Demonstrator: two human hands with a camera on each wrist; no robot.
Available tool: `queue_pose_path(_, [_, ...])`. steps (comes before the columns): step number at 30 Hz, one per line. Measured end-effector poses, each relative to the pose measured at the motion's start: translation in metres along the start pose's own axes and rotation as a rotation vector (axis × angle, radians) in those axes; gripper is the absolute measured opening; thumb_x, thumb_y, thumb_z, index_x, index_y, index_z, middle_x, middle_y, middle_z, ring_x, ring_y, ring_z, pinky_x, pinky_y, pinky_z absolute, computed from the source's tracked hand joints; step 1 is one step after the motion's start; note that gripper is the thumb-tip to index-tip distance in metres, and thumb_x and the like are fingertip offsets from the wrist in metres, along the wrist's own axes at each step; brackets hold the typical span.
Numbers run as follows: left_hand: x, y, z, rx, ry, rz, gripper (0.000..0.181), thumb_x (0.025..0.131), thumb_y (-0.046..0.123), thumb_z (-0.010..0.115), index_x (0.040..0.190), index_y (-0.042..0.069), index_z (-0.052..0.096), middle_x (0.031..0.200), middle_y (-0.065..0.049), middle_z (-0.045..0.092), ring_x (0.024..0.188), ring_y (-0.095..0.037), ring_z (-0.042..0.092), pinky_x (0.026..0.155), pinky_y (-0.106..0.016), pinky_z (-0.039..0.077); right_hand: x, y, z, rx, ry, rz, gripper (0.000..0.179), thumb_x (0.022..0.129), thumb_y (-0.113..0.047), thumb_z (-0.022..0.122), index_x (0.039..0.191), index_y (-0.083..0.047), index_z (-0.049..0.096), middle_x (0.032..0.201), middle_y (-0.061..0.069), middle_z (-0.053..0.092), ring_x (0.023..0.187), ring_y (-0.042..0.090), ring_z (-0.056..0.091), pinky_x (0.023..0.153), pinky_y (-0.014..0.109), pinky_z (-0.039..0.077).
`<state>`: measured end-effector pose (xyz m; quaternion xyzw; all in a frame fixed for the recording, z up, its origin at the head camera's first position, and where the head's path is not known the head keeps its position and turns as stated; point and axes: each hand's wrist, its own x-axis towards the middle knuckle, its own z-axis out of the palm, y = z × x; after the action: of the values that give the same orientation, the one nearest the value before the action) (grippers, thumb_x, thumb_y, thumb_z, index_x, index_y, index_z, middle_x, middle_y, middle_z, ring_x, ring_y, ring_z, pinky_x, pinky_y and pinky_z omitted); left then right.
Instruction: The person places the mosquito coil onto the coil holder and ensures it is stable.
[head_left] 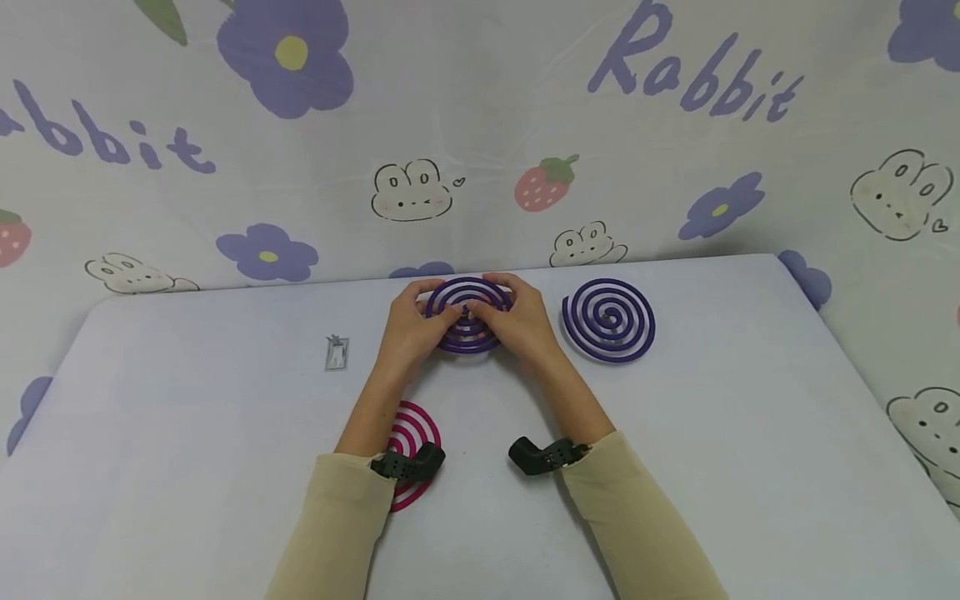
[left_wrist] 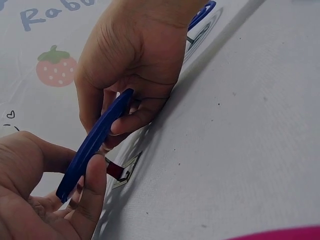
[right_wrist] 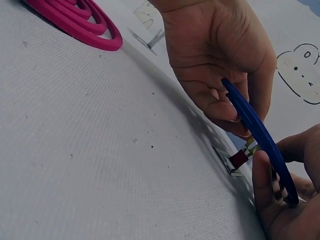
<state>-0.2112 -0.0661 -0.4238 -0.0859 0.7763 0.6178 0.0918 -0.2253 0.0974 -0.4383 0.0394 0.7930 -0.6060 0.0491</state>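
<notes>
My left hand (head_left: 408,332) and right hand (head_left: 527,323) hold a dark blue mosquito coil (left_wrist: 92,145) between them. Both thumbs rest on its upper face near the centre, and the fingers curl round the far rim and underside. Below the coil, a small metal stand (right_wrist: 239,159) with a flat base is on the table, with a dark red patch on it. Whether the coil's centre is fixed on the stand's tip cannot be made out.
To the right, another dark blue coil (head_left: 612,317) sits raised over the white table (head_left: 750,400). A pink coil (right_wrist: 82,32) lies partly under my left forearm. A flat metal stand (head_left: 337,353) lies at left. A printed cloth (head_left: 480,108) hangs behind.
</notes>
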Motion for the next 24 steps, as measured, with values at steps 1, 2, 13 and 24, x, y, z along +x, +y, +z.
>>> queue_pose_path(1, [-0.0001, -0.0001, 0.0, -0.002, 0.001, -0.004, 0.055, 0.1, 0.014, 0.072, 0.151, 0.008, 0.052, 0.149, -0.025, 0.059, 0.137, -0.039, 0.062, 0.117, -0.049, 0.052, 0.0001, 0.0001, 0.0001, 0.002, 0.0, 0.002, 0.052, 0.094, -0.011, 0.077, 0.143, -0.007, 0.063, 0.135, 0.022, 0.069, 0.116, 0.027, 0.065, 0.104, 0.04, 0.054])
queue_pose_path(2, [-0.0002, -0.0001, 0.0001, -0.005, 0.003, -0.008, 0.055, 0.1, 0.014, 0.072, 0.151, 0.008, 0.052, 0.15, -0.025, 0.059, 0.137, -0.039, 0.062, 0.117, -0.049, 0.052, 0.0, 0.0001, 0.0001, 0.006, -0.001, 0.004, 0.052, 0.093, -0.011, 0.077, 0.143, -0.006, 0.063, 0.136, 0.022, 0.069, 0.116, 0.028, 0.065, 0.105, 0.04, 0.054])
queue_pose_path(13, [0.0014, -0.0005, 0.0017, -0.027, 0.013, -0.016, 0.055, 0.099, 0.013, 0.072, 0.15, 0.008, 0.052, 0.15, -0.025, 0.059, 0.138, -0.038, 0.061, 0.116, -0.049, 0.052, -0.0007, -0.002, -0.0001, 0.036, 0.005, 0.012, 0.05, 0.093, -0.01, 0.077, 0.142, -0.005, 0.063, 0.134, 0.022, 0.069, 0.115, 0.027, 0.066, 0.104, 0.04, 0.056])
queue_pose_path(24, [0.0017, -0.0016, 0.0034, -0.04, 0.024, -0.018, 0.054, 0.098, 0.012, 0.072, 0.149, 0.007, 0.053, 0.148, -0.026, 0.061, 0.135, -0.038, 0.063, 0.116, -0.048, 0.053, -0.0005, -0.0026, 0.0006, 0.044, 0.011, 0.027, 0.05, 0.093, -0.01, 0.077, 0.141, -0.005, 0.064, 0.131, 0.023, 0.071, 0.111, 0.025, 0.067, 0.097, 0.035, 0.057])
